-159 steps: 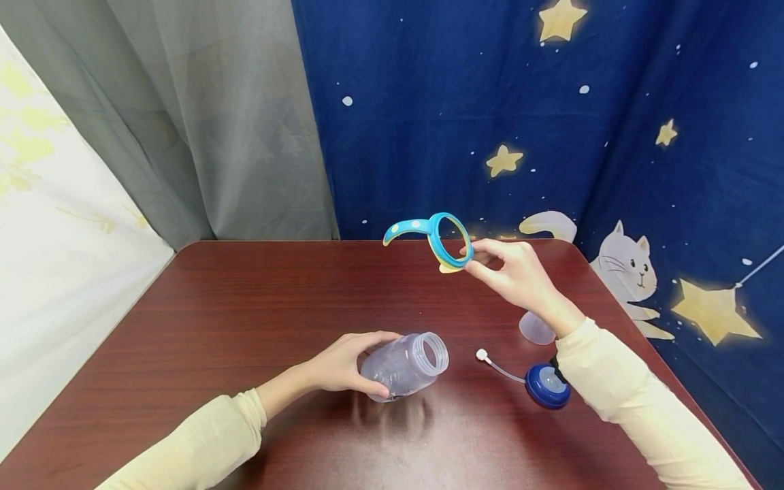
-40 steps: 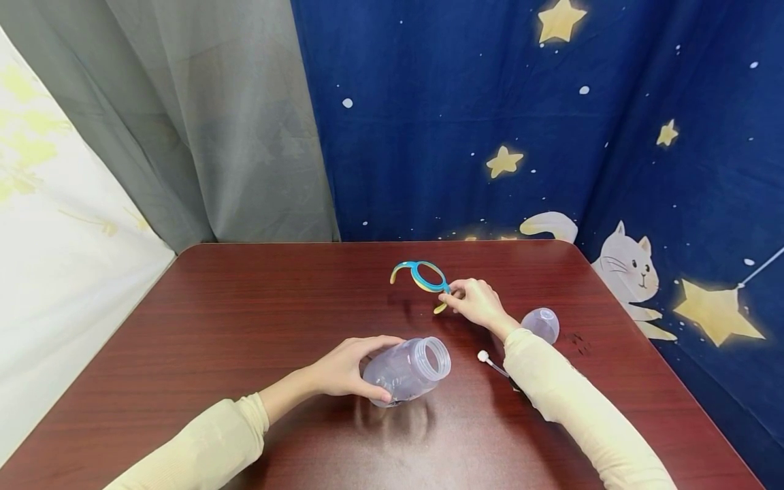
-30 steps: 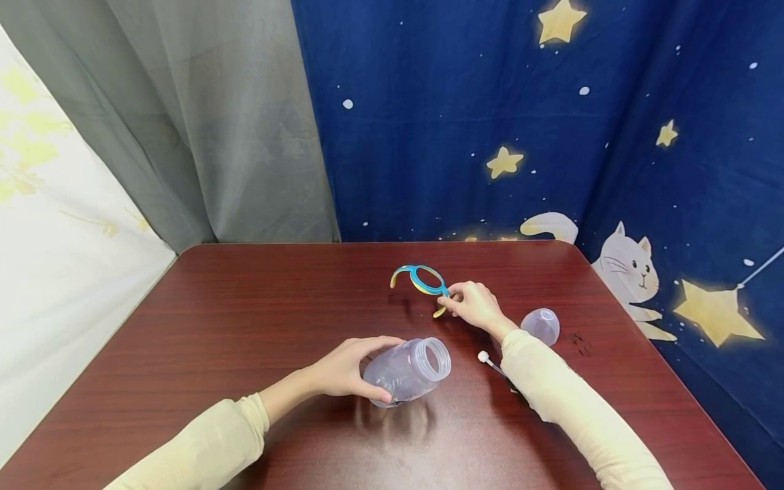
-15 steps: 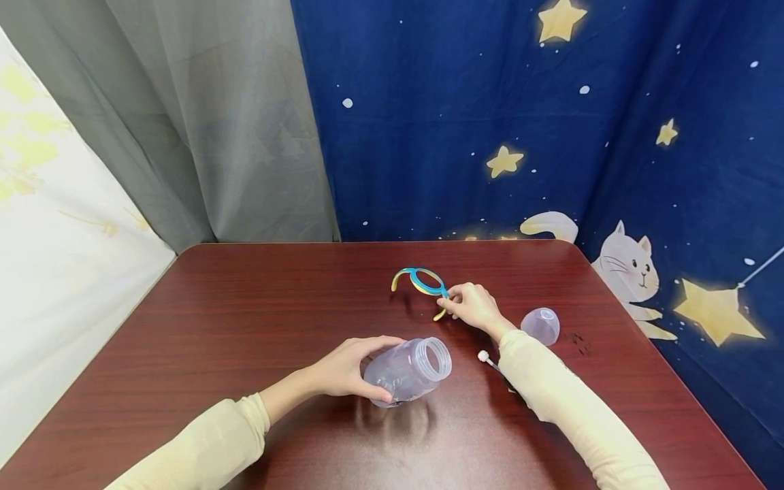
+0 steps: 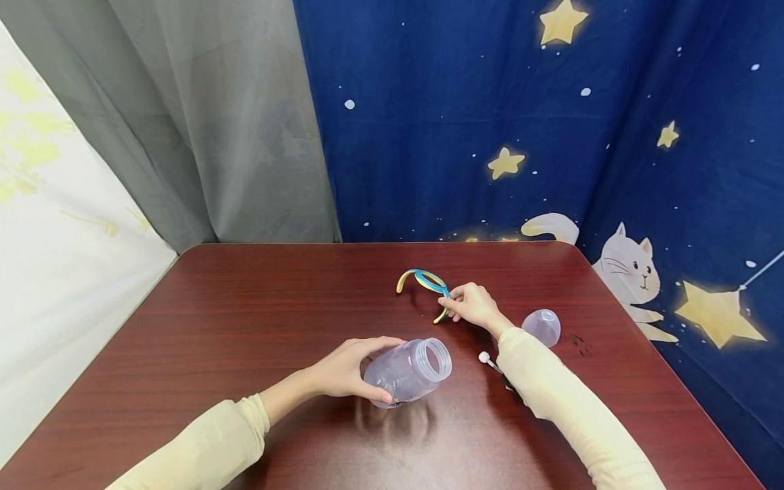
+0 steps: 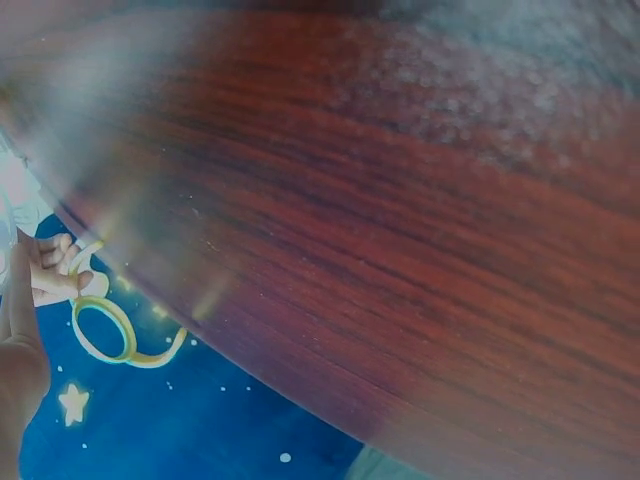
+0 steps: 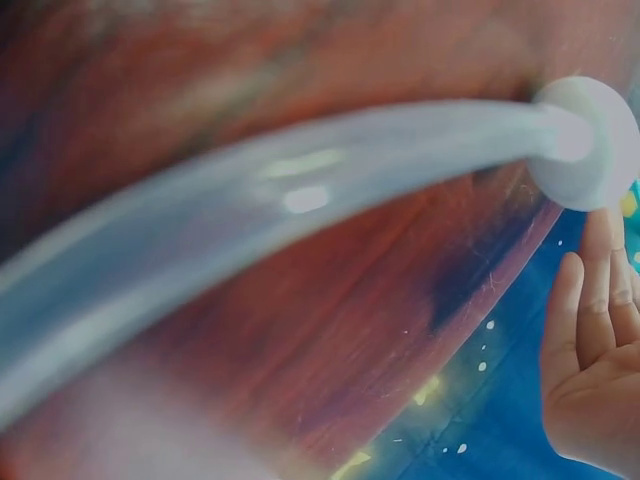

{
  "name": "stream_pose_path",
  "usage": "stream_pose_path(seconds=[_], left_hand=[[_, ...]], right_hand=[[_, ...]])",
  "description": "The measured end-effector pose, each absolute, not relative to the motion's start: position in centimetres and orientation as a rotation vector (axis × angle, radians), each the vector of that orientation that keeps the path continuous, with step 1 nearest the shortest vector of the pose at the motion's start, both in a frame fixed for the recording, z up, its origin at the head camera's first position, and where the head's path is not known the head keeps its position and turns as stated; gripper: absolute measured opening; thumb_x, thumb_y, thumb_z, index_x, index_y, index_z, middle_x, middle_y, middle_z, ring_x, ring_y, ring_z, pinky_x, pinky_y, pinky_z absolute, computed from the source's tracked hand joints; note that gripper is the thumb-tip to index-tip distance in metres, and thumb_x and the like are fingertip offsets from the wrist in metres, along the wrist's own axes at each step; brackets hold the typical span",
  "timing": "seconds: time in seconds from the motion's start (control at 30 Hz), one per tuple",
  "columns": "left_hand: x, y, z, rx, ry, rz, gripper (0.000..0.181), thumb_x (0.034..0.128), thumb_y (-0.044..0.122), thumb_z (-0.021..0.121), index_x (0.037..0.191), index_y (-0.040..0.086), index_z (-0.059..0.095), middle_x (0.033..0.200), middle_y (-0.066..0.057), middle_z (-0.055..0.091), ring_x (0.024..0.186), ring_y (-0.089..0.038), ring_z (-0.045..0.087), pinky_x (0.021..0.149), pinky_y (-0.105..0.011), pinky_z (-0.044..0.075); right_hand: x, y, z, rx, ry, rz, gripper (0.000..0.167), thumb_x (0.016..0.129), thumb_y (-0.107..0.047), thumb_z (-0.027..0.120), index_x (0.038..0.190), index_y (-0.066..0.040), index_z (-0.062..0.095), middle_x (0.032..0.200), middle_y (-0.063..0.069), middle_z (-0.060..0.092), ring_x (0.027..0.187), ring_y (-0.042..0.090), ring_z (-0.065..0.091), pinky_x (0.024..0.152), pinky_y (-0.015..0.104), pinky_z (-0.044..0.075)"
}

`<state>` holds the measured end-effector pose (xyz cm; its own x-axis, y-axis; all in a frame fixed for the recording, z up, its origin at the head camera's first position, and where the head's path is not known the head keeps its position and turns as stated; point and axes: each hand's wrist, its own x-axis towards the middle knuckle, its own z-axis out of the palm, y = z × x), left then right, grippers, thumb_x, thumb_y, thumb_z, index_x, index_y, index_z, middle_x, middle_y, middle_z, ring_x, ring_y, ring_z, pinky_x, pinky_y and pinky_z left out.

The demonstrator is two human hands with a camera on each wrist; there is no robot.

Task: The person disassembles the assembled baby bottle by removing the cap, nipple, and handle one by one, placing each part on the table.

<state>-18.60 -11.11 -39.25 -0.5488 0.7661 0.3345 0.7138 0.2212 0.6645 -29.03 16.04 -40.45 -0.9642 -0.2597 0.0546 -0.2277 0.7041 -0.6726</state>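
Observation:
My left hand (image 5: pixel 343 367) grips a translucent baby bottle (image 5: pixel 398 373) by its side. The bottle leans over, its bare threaded mouth facing right. Farther back, my right hand (image 5: pixel 471 304) pinches a blue-and-yellow bottle handle ring (image 5: pixel 431 280) by one of its two curved handles. That ring is tilted nearly flat, close above the tabletop; whether it touches is unclear. In the left wrist view the handle ring (image 6: pixel 103 330) shows beside fingers. A straw with a white weighted end (image 5: pixel 484 357) lies near my right forearm, which hides its blue cap; the straw (image 7: pixel 300 180) fills the right wrist view.
A clear dome cover (image 5: pixel 542 327) stands on the brown table (image 5: pixel 275 306), right of my right wrist. Dark marks (image 5: pixel 578 344) show on the wood beside it. Grey and starry blue curtains (image 5: pixel 429 136) hang behind the table's far edge.
Since the oldest frame, my right hand has brought the handle ring down toward the table. In the last second the ring has tipped flatter. My left hand and the bottle stay almost still.

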Motion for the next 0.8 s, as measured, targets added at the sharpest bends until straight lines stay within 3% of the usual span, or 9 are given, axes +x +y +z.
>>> stream_pose_path(seconds=[0.2, 0.43, 0.8], left_hand=[[-18.57, -11.10, -39.15, 1.492, 2.404, 1.243, 0.071, 0.0669, 0.038, 0.075, 0.126, 0.015, 0.044, 0.110, 0.004, 0.055, 0.086, -0.006, 0.056, 0.070, -0.022, 0.046], [-18.45, -11.09, -39.05, 1.501, 2.398, 1.256, 0.070, 0.0668, 0.035, 0.076, 0.126, 0.014, 0.044, 0.109, 0.003, 0.056, 0.084, -0.007, 0.056, 0.070, -0.024, 0.047], [-18.66, -11.07, -39.21, 1.514, 2.403, 1.240, 0.071, 0.0666, 0.038, 0.075, 0.126, 0.014, 0.044, 0.109, 0.004, 0.055, 0.085, -0.006, 0.056, 0.070, -0.022, 0.046]], right_hand=[[-29.10, 16.29, -40.51, -0.398, 2.781, -1.196, 0.026, 0.082, -0.027, 0.062, 0.085, -0.002, 0.066, 0.060, 0.005, 0.063, 0.052, 0.015, 0.061, 0.063, 0.028, 0.045], [-29.21, 16.64, -40.85, -0.288, 2.661, -1.281, 0.027, 0.083, -0.027, 0.061, 0.080, 0.000, 0.065, 0.061, 0.009, 0.063, 0.053, 0.018, 0.061, 0.049, 0.028, 0.047], [-29.24, 16.52, -41.10, -0.131, 2.511, -1.372, 0.028, 0.085, -0.023, 0.059, 0.084, 0.005, 0.062, 0.062, 0.012, 0.062, 0.050, 0.015, 0.060, 0.047, 0.024, 0.047]])
